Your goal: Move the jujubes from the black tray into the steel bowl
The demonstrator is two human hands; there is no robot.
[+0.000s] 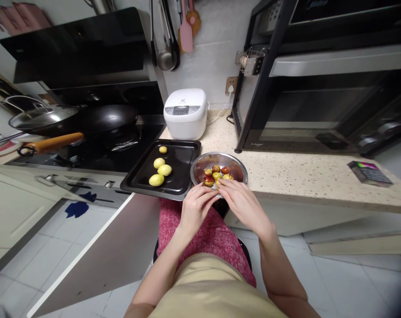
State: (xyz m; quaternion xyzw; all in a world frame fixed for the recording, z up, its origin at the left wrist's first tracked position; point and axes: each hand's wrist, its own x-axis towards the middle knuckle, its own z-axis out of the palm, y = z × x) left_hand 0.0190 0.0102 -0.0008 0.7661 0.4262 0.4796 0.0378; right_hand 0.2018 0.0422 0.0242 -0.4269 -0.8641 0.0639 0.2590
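Note:
A round steel bowl (pixel 237 165) stands at the counter's front edge with several small mottled red and yellow fruits (pixel 208 180) in it, resembling jujubes. My left hand (pixel 198 205) is at the bowl's near side, fingers bent and closed. Close beside it, my right hand (pixel 242 204) reaches over the near rim with its fingers together, fingertips meeting those of the left. What they pinch is hidden by the fingers; a bit of yellow shows at the right fingertips. To the left, a black baking tray (pixel 179 170) bears several smooth yellow oval fruits (pixel 156 180).
A white rice cooker (pixel 186 115) stands behind the tray. On the stove at left sit a black wok (pixel 104 118) and a glass-lidded pan (pixel 46 117). An oven (pixel 319 106) is at right, a small box (pixel 369 173) before it. A cabinet door (pixel 101 251) hangs open below.

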